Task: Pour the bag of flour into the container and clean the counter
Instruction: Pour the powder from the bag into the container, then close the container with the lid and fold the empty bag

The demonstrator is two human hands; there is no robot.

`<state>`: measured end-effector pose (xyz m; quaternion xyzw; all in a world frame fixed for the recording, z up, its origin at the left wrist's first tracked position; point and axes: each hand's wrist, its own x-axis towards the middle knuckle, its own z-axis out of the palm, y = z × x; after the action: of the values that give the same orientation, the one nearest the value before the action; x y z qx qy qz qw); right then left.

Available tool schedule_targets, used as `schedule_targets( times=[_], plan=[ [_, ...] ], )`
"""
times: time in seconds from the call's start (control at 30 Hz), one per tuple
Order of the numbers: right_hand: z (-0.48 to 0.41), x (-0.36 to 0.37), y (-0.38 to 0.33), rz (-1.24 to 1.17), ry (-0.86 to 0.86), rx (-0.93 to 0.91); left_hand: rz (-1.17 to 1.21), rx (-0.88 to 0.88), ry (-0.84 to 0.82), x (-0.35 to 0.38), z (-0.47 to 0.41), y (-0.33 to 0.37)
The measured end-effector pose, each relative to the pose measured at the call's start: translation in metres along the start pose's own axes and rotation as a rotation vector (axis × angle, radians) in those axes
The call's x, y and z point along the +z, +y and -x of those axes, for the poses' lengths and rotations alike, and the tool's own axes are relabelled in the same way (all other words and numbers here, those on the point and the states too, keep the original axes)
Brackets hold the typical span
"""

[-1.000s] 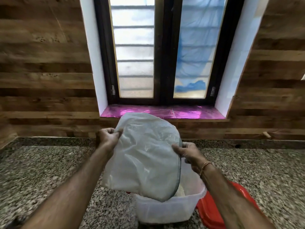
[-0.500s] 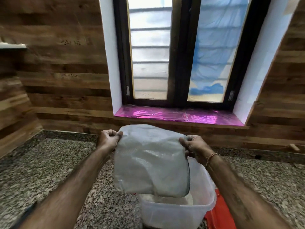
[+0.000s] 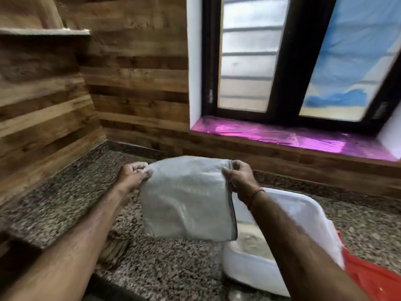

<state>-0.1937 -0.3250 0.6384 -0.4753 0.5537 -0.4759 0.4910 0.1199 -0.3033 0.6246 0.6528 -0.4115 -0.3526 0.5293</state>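
the flour bag (image 3: pixel 186 200) hung at mid-frame, lifted off the surface (image 3: pixel 65 198), its lower edge over the left rim of the white container (image 3: pixel 245 266) at lower right. the left hand (image 3: pixel 132 174) pinched its upper left corner; the right hand (image 3: pixel 239 177) pinched its upper right corner. flour lay inside the container. a red lid (image 3: pixel 373 281) sat beside it at the frame's lower right.

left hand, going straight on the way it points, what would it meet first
Past the bag it grips, the left hand would probably meet the wooden wall first; depth is unclear.
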Motion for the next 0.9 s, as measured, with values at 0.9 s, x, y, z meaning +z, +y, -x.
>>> schedule_targets(
  times=[0.9],
  plan=[
    [0.006, 0.120, 0.214, 0.901, 0.022, 0.354, -0.555, -0.198, -0.354, -0.012, -0.041, -0.225]
  ],
)
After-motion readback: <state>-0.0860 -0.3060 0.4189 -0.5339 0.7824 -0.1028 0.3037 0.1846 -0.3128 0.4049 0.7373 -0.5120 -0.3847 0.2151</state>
